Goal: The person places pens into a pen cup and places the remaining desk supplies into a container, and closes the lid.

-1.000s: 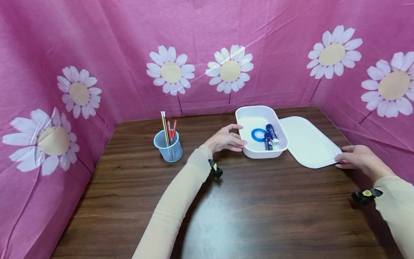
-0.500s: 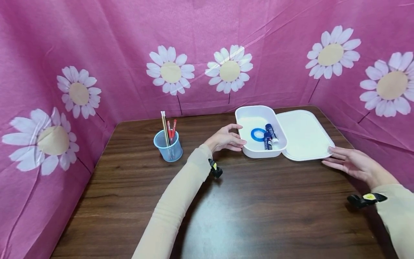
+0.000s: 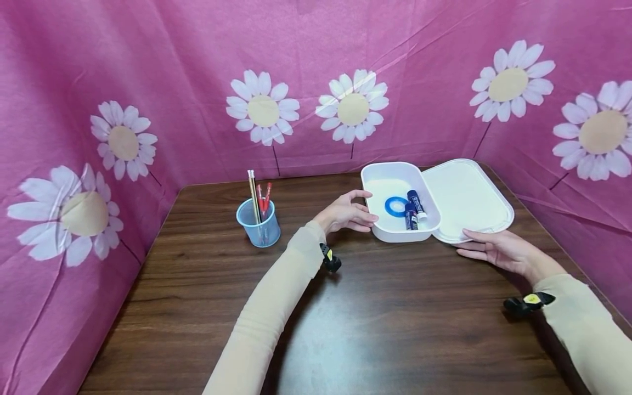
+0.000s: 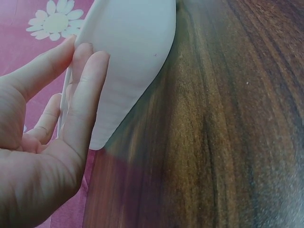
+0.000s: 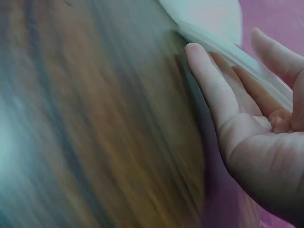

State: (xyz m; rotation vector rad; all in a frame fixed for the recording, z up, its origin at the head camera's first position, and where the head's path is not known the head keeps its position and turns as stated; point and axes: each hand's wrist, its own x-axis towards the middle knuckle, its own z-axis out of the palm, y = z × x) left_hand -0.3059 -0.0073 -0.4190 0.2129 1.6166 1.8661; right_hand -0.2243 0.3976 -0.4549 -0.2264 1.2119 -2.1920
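A white rectangular box (image 3: 402,235) with rounded corners stands near the back of the table, without its lid on. Inside it lie a roll of blue tape (image 3: 396,206) and two dark blue glue sticks (image 3: 416,204). My left hand (image 3: 347,212) holds the box by its left side, fingertips at the rim and along the outer wall. Right of the box, the white lid (image 3: 466,192) overlaps the box's edge in the head view. My right hand (image 3: 503,252) pinches the lid's front edge, thumb above and fingers below, as the right wrist view also shows.
A light blue mesh pen cup (image 3: 260,230) with red pens (image 3: 265,198) and gold pencils (image 3: 254,196) stands to the left on the brown wooden table (image 3: 375,318). Pink cloth (image 3: 306,33) with white flowers hangs behind and along both sides.
My right hand has slid left from the lid's right corner to its front edge, nearer the box. The lid has shifted back and turned. The left hand and box stay in place.
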